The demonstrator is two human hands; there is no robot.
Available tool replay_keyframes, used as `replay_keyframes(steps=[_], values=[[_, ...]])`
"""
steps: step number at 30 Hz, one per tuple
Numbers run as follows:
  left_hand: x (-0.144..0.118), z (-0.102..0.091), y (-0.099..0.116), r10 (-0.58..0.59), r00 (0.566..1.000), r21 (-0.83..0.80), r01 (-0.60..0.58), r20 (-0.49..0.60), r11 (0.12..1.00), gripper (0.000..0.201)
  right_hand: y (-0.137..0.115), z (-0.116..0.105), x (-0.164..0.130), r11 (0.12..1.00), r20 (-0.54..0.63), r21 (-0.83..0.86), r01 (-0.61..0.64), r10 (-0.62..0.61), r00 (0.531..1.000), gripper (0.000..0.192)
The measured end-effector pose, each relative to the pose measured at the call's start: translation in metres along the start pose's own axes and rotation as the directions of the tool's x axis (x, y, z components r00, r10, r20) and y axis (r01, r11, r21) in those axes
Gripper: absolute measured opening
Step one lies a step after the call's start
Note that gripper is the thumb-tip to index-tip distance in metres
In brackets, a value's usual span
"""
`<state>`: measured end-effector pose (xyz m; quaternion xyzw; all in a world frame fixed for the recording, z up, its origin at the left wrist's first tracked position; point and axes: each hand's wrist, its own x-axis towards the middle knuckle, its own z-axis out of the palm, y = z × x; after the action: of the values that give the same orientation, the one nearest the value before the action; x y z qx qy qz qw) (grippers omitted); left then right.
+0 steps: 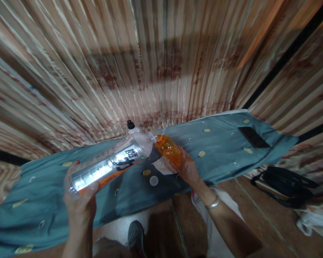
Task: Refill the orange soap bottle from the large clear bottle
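My left hand [82, 200] is wrapped round the base of a large clear bottle [107, 168] with a silver, black and orange label. The bottle is tilted nearly flat, its neck pointing right. In my right hand [187, 166] is a smaller see-through orange bottle [170, 148], leaning to the left. The two bottle mouths meet, or nearly so; I cannot tell if liquid is flowing. A small round white cap [154, 181] lies below them on the cloth. Beside my right fingers is a white piece of paper or tissue [163, 166].
A blue-green patterned cloth [215, 150] covers the narrow table. Behind the large bottle stands something with a black top [130, 124]. A flat black phone-like object [253, 137] lies at the right. A black bag [288, 186] is further right. Striped curtains [161, 64] hang behind.
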<state>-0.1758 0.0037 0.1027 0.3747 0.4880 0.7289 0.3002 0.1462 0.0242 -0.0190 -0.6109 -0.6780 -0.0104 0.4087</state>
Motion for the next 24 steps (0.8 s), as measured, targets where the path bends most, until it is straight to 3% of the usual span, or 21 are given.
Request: replay_keyframes(steps=[7,18,24], values=[[-0.0008,0.0008,0.0009,0.02,0.999,0.063,-0.022,0.038,0.998,0.082,-0.0022,-0.0022,0.0013,1.0,0.018,0.006,-0.016,0.016,1.0,0.063],[-0.0037,0.0031,0.0037,-0.012,0.999,-0.012,0.012,0.03,1.0,0.082,0.0025,0.0027,-0.0015,1.0,0.01,-0.008,-0.02,0.02,1.0,0.067],[-0.0028,0.002,0.0024,0.0,1.0,0.051,-0.002,0.028,0.999,0.073,0.0037,0.0029,-0.0025,1.0,0.019,-0.003,-0.023,0.024,1.0,0.071]])
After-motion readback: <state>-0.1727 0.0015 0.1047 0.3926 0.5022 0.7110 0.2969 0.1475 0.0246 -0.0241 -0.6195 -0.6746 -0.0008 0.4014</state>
